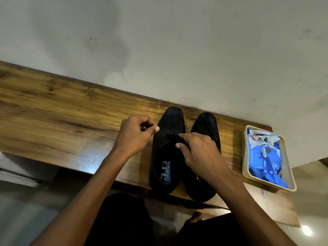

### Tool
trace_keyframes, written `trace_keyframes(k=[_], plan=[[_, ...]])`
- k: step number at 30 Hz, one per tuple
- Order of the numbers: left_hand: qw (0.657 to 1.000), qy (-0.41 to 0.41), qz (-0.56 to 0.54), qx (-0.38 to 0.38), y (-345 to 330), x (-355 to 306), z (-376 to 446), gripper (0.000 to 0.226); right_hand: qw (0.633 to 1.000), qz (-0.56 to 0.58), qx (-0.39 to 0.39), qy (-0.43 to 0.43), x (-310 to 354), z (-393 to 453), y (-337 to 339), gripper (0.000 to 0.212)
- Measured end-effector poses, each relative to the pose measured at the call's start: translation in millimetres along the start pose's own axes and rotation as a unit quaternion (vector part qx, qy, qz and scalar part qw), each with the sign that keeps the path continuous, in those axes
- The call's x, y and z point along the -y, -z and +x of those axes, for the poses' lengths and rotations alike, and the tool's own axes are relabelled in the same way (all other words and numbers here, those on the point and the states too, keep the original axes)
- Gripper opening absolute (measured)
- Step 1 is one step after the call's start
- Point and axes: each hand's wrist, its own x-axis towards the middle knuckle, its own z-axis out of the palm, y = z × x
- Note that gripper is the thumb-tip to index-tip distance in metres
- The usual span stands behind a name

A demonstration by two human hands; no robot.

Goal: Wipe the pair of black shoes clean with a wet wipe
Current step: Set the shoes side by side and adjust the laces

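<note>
Near the right end of the table [62, 103], against the wall, the pair of black shoes [184, 153] is standing side by side, toes to the wall. Both hands are working the laces of the left-side shoe: the left hand [134, 135] is pinching a lace end pulled taut, the right hand [198, 150] is gripping the knot. No wipe is in either hand, so wiping looks not yet begun. The blue wipe pack [266, 157] is lying in a tray [245, 157] at the table's right edge, nothing blocking it.
</note>
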Motion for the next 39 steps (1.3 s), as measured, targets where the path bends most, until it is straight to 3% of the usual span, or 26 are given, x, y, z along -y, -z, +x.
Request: trace_keyframes(k=[6, 11, 13, 16, 18, 19, 21, 23, 25, 33, 39], plan=[[0.999, -0.025, 0.026, 0.020, -3.3, 0.0, -0.3, 0.006, 1.000, -0.003, -0.004, -0.016, -0.3, 3.2, 7.7, 0.022], [0.987, -0.090, 0.056, 0.121, -3.0, -3.2, -2.6, 0.048, 0.993, 0.109, -0.054, -0.012, 2.8, 7.1, 23.3, 0.016], [0.983, -0.100, 0.029, 0.151, -9.2, -7.6, -6.4, 0.042, 0.989, 0.144, -0.044, -0.001, 6.6, 8.9, 27.8, 0.013], [0.990, -0.083, -0.026, 0.108, -15.3, -11.6, -11.2, 0.012, 0.971, 0.237, 0.001, 0.016, 6.9, 15.1, 34.4, 0.017], [0.994, -0.061, -0.041, 0.084, -14.8, -9.4, -13.9, 0.004, 0.962, 0.273, -0.009, 0.014, 0.2, 26.2, 34.2, 0.018], [0.995, -0.050, -0.037, 0.080, -13.7, -8.3, -15.2, 0.004, 0.968, 0.250, -0.013, 0.033, -4.0, 33.9, 32.1, 0.016], [0.996, -0.033, -0.020, 0.084, -10.4, -8.9, -17.3, 0.005, 0.982, 0.142, 0.027, 0.123, -7.2, 50.2, 25.5, 0.032], [0.995, -0.030, 0.011, 0.096, -7.4, -13.9, -17.5, 0.006, 0.972, 0.034, 0.095, 0.214, -6.6, 64.8, 15.9, 0.043], [0.992, -0.039, 0.055, 0.109, -5.9, -19.2, -15.5, 0.007, 0.958, -0.055, 0.128, 0.251, -3.3, 72.9, 13.6, 0.039], [0.970, -0.046, 0.202, 0.131, -5.3, -42.1, -10.4, 0.009, 0.925, -0.189, 0.018, 0.328, -15.2, 78.6, 25.4, 0.017], [0.940, -0.033, 0.295, 0.170, -6.8, -53.2, -6.1, 0.011, 0.921, -0.183, -0.031, 0.342, -31.3, 56.6, 37.8, 0.028]])
